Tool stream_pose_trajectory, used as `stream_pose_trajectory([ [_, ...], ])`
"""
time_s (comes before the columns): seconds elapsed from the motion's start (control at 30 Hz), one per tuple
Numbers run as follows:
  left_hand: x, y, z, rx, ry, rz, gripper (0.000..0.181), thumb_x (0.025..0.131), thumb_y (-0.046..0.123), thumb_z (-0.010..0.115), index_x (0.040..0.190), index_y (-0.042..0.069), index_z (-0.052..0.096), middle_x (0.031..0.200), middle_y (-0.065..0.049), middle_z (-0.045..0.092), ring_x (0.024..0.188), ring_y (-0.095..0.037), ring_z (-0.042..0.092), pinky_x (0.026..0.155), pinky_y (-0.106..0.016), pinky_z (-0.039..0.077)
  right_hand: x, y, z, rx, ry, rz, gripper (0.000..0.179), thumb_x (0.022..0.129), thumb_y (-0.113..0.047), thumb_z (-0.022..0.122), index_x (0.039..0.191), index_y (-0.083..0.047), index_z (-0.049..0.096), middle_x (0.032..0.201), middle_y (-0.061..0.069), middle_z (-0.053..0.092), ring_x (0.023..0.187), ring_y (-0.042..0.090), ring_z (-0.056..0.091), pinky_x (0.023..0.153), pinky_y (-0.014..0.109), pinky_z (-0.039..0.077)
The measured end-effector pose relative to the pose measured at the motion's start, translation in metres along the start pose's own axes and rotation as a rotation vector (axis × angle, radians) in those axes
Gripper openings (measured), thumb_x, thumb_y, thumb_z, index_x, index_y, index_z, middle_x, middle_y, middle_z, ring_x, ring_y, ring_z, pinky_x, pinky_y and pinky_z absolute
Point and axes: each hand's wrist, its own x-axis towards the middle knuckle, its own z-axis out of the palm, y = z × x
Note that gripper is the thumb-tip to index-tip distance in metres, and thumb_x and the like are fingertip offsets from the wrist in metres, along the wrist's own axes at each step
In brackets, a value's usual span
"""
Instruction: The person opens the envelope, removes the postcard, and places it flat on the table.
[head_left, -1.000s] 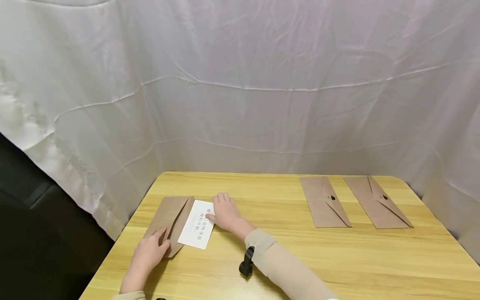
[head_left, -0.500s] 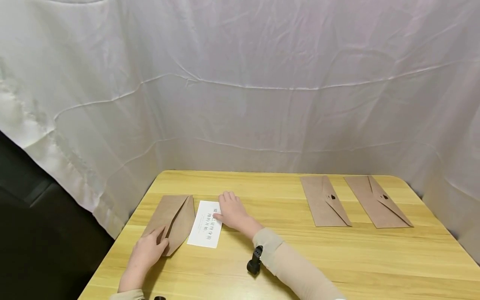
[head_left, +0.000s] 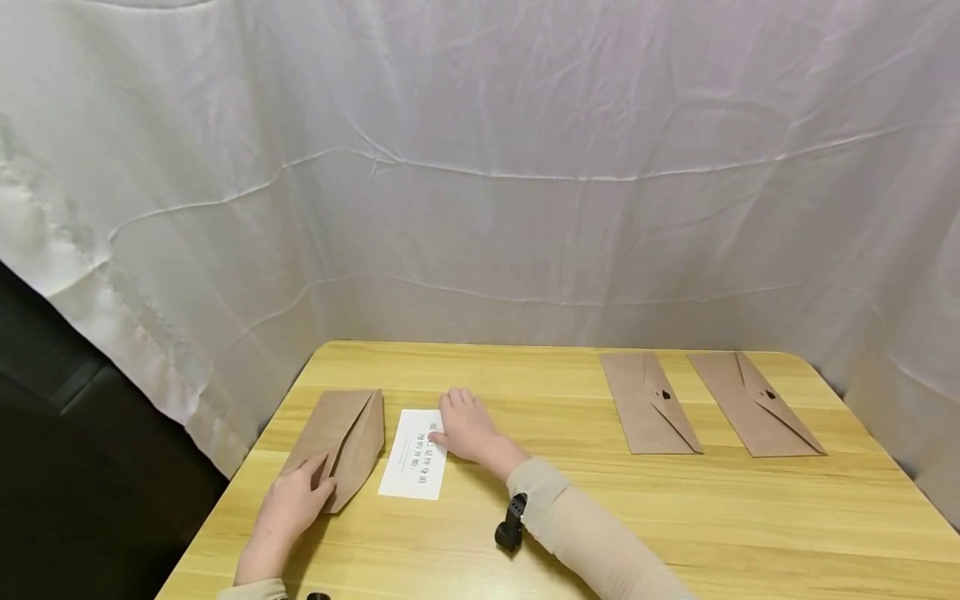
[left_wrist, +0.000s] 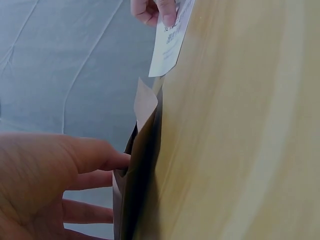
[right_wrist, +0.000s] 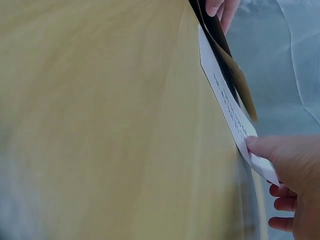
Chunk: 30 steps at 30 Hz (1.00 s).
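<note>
At the table's left side, my left hand (head_left: 291, 502) pinches the near part of a brown paper envelope (head_left: 358, 446). In the left wrist view the thumb (left_wrist: 100, 154) is at the envelope's mouth, with the fingers on the other side. The envelope's pointed flap (left_wrist: 145, 102) stands out from its body. Just to the right, my right hand (head_left: 469, 427) holds a white card (head_left: 408, 467) with printed characters, the thumb (right_wrist: 260, 145) on its face. A narrow gap separates card and envelope in the head view.
Two more brown envelopes (head_left: 637, 417) with small dark marks lie side by side at the table's right. The light wood table (head_left: 570, 525) meets a pale curtain (head_left: 487, 250) at its back edge. A black strapped device (head_left: 510, 525) sits on the right wrist.
My right hand has drawn the card rightward, away from the envelope it was against, then slightly toward the near edge. My left hand stays on the envelope, which has shifted slightly left.
</note>
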Motion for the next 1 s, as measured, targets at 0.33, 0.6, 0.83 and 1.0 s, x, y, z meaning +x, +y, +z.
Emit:
stream_pose_trajectory([
  [0.33, 0.000, -0.002, -0.001, 0.038, -0.023, 0.011, 0.053, 0.092, 0.025, 0.063, 0.137, -0.001, 0.052, 0.137, -0.041, 0.045, 0.125, -0.059, 0.043, 0.099, -0.067, 0.040, 0.003, -0.009, 0.003, 0.016, -0.034, 0.026, 0.065, 0.092, -0.053, 0.058, 0.135, -0.004, 0.046, 0.119, 0.007, 0.048, 0.110, 0.020, 0.043, 0.095, 0.034, 0.043],
  [0.6, -0.001, -0.001, 0.000, 0.073, -0.024, 0.010, 0.052, 0.092, 0.026, 0.062, 0.136, -0.002, 0.053, 0.136, -0.041, 0.045, 0.125, -0.059, 0.043, 0.097, -0.068, 0.041, 0.002, -0.011, 0.002, 0.020, -0.063, 0.046, 0.068, 0.094, -0.055, 0.054, 0.138, -0.005, 0.045, 0.126, 0.008, 0.047, 0.117, 0.022, 0.043, 0.102, 0.036, 0.041],
  [0.83, -0.002, 0.001, 0.000, 0.074, -0.021, -0.003, 0.051, 0.093, 0.026, 0.058, 0.136, -0.002, 0.053, 0.137, -0.041, 0.043, 0.126, -0.060, 0.042, 0.097, -0.070, 0.040, 0.003, -0.011, 0.007, -0.001, -0.051, 0.023, 0.062, 0.095, -0.054, 0.051, 0.137, -0.008, 0.048, 0.127, 0.008, 0.048, 0.119, 0.023, 0.043, 0.104, 0.039, 0.041],
  [1.0, -0.002, 0.003, 0.000, 0.085, -0.011, -0.009, 0.053, 0.094, 0.030, 0.058, 0.137, -0.001, 0.052, 0.138, -0.039, 0.044, 0.128, -0.059, 0.039, 0.099, -0.070, 0.038, -0.001, -0.011, 0.005, 0.013, -0.031, 0.010, 0.056, 0.097, -0.052, 0.049, 0.134, -0.009, 0.050, 0.125, 0.007, 0.050, 0.118, 0.022, 0.044, 0.103, 0.040, 0.041],
])
